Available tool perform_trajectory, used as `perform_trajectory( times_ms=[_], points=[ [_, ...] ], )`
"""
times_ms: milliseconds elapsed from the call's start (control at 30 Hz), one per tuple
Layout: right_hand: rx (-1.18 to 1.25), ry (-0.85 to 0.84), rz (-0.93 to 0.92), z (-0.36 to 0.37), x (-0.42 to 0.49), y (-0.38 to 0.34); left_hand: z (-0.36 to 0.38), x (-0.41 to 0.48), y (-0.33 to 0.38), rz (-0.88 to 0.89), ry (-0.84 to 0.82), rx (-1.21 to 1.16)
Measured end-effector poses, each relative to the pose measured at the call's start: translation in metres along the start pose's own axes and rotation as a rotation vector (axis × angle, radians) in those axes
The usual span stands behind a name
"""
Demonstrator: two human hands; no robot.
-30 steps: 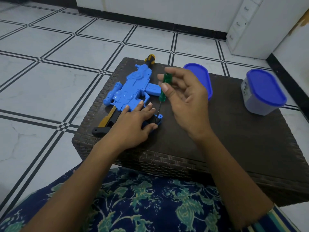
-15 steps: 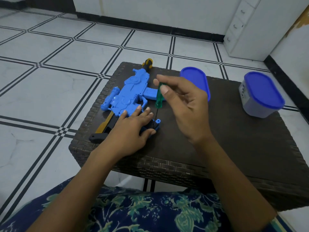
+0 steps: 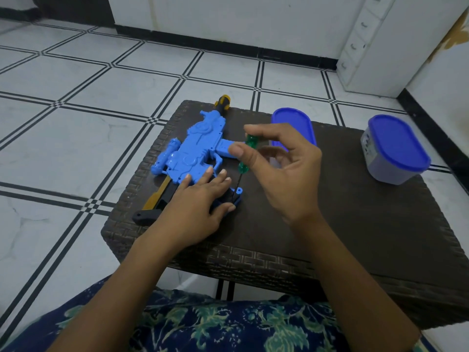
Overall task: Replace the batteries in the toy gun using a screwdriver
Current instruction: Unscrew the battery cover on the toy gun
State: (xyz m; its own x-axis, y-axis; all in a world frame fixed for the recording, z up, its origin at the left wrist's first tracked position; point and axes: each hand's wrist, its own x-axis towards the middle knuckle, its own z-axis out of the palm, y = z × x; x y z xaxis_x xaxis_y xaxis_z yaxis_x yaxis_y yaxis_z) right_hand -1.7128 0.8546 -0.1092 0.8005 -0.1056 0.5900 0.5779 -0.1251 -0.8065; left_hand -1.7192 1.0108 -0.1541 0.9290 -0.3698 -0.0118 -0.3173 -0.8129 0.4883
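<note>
Lying at the left of the tabletop (image 3: 355,224), the toy gun (image 3: 195,151) is pinned at its grip by the flat, straight-fingered left hand (image 3: 195,209), and the screwdriver (image 3: 245,154), pinched at its handle by the right hand (image 3: 286,174), is best kept upright and pressed down while turned.

Lidded tub (image 3: 396,151) and blue lid (image 3: 291,123) rest on wicker table (image 3: 368,224).

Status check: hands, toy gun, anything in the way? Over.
Left hand flat, pressing toy gun on table. Right hand pinching screwdriver, tip at gun's grip. Nothing blocking.
</note>
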Motion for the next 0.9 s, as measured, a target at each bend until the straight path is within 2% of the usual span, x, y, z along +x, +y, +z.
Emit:
perform_trajectory(
  times_ms=[100, 233, 333, 467, 633, 900],
  points=[
    [-0.026, 0.028, -0.018, 0.0003, 0.0023, 0.0006, 0.0004, 0.0, -0.0002, 0.001, -0.001, 0.005],
    [0.022, -0.05, 0.07, -0.0034, 0.0023, 0.0019, -0.0005, 0.0003, 0.0003, -0.001, -0.011, 0.012],
    [-0.007, -0.073, 0.044, -0.0033, 0.0009, 0.0029, -0.0006, 0.0, 0.0008, -0.004, -0.011, 0.012],
    [-0.039, -0.013, -0.03, -0.0001, 0.0018, 0.0019, 0.0, -0.0009, 0.0013, -0.004, 0.003, 0.013],
    [-0.005, -0.04, 0.022, -0.0039, 0.0018, 0.0027, -0.0008, -0.0002, 0.002, -0.016, -0.01, 0.028],
    [-0.01, -0.018, -0.047, -0.0017, 0.0041, 0.0002, -0.0008, -0.0006, 0.002, -0.011, -0.011, 0.028]
  ],
)
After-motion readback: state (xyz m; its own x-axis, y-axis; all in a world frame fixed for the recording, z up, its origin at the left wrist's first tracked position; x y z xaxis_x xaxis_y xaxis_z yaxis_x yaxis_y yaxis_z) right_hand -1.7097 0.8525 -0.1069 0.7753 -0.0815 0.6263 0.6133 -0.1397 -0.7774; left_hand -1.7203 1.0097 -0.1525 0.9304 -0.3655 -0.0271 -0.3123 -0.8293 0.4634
